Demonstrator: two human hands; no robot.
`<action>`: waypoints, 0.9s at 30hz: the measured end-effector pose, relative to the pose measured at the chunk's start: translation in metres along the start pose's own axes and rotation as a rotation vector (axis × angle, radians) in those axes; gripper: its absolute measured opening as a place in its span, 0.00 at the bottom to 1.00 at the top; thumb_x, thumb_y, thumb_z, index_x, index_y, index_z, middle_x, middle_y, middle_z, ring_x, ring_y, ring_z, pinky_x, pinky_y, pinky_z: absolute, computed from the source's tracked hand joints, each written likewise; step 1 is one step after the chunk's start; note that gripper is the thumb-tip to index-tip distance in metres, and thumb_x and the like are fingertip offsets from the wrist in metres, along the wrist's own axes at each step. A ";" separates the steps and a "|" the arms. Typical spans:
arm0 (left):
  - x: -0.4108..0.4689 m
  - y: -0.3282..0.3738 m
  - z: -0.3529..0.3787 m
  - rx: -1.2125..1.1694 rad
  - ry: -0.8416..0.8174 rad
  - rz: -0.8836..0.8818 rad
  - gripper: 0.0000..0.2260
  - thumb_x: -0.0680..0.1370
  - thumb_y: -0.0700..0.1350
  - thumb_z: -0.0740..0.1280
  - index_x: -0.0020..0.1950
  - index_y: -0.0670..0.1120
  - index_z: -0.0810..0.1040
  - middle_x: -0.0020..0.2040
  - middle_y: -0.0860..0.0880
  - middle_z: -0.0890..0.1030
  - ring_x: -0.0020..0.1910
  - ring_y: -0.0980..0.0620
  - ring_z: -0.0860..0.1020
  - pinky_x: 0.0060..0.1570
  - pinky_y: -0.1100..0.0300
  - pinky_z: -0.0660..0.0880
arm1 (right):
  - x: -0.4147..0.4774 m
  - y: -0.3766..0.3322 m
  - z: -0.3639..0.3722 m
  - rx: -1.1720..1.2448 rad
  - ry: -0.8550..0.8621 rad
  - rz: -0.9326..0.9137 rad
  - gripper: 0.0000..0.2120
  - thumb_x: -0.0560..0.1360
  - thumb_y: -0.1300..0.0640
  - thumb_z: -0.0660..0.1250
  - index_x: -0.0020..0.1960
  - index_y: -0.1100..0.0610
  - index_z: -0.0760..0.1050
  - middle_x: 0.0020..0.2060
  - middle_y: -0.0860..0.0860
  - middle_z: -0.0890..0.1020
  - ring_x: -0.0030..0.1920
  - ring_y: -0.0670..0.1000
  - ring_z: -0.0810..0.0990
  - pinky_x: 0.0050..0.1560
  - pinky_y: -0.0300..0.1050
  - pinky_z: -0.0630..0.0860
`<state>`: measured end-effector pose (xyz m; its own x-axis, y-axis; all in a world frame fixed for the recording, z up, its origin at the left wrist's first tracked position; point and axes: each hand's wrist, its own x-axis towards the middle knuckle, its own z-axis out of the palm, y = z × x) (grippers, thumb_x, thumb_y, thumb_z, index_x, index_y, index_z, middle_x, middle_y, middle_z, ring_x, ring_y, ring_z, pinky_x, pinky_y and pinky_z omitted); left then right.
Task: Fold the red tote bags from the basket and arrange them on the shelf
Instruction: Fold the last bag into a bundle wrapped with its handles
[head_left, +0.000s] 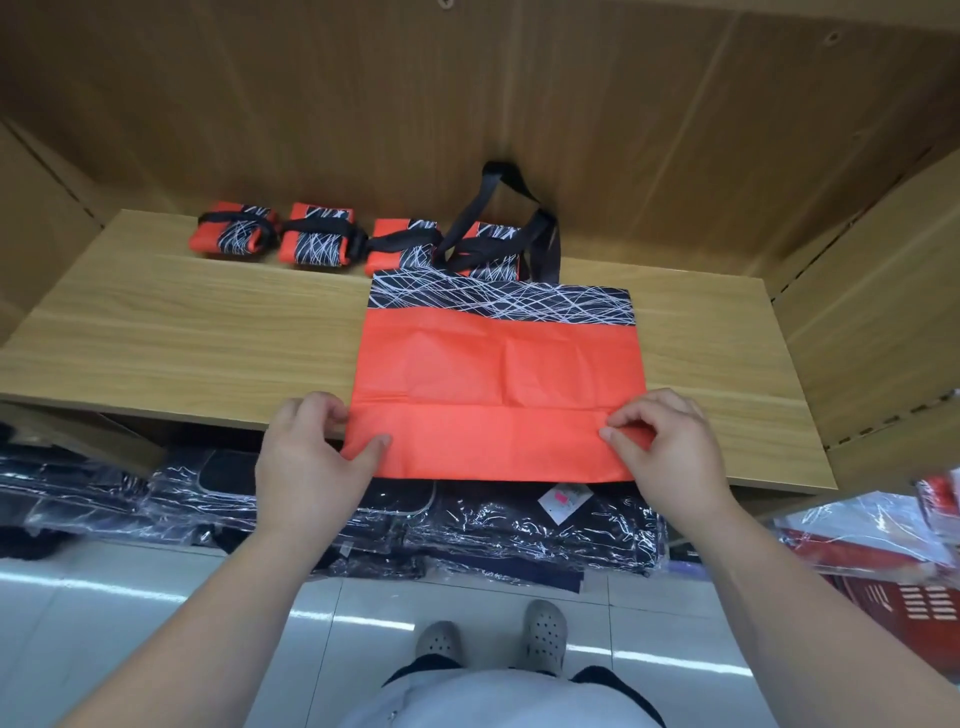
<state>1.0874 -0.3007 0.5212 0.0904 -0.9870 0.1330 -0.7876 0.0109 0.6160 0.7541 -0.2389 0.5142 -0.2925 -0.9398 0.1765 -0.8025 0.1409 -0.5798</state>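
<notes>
The red tote bag lies flat and opened out on the wooden shelf, its near edge hanging a little over the shelf's front lip. It is bright orange-red, creased in a grid of old fold lines, with one strong crease running straight across near the bottom. Along its far edge runs a black band scribbled with white lines, and two black handles loop up from that band against the back panel.

Behind the bag and off to its left, four folded bags sit in a row at the back of the shelf (same red, same scribbled band, each wrapped in its own black strap): the first well to the left, the second beside it, the third just behind the bag's far left corner, the fourth partly hidden behind the band and handles.

The left hand grips the bag's near left corner, thumb laid on top of the fabric and fingers curled at the edge. The right hand pinches the near right corner at the crease, between thumb and forefinger. The two hands are set well apart, the whole width of the bag between them.

Below the bag, under the shelf, lie dark goods in shiny plastic wrap.
</notes>
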 end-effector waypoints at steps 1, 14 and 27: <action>0.001 -0.002 0.000 0.072 0.035 0.092 0.17 0.66 0.50 0.80 0.48 0.48 0.78 0.48 0.50 0.77 0.48 0.46 0.75 0.48 0.51 0.73 | 0.001 0.001 0.000 0.012 -0.018 -0.003 0.05 0.70 0.58 0.77 0.42 0.50 0.82 0.43 0.44 0.79 0.51 0.52 0.75 0.51 0.34 0.64; 0.017 -0.019 -0.008 0.221 -0.469 0.635 0.29 0.64 0.56 0.79 0.63 0.51 0.81 0.66 0.55 0.78 0.65 0.52 0.75 0.63 0.43 0.72 | -0.022 0.011 -0.024 -0.039 -0.284 -0.130 0.35 0.62 0.46 0.81 0.67 0.50 0.77 0.64 0.38 0.73 0.64 0.43 0.67 0.69 0.42 0.63; 0.061 -0.008 -0.038 -0.490 -0.684 0.048 0.07 0.75 0.44 0.73 0.51 0.55 0.83 0.48 0.50 0.84 0.44 0.54 0.80 0.51 0.58 0.74 | -0.009 -0.007 -0.041 0.403 -0.264 0.151 0.03 0.74 0.57 0.73 0.47 0.53 0.83 0.40 0.50 0.84 0.37 0.39 0.77 0.41 0.28 0.71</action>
<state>1.1222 -0.3550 0.5535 -0.4500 -0.8615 -0.2352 -0.4133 -0.0325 0.9100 0.7408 -0.2183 0.5491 -0.2070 -0.9722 -0.1098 -0.4819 0.1990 -0.8533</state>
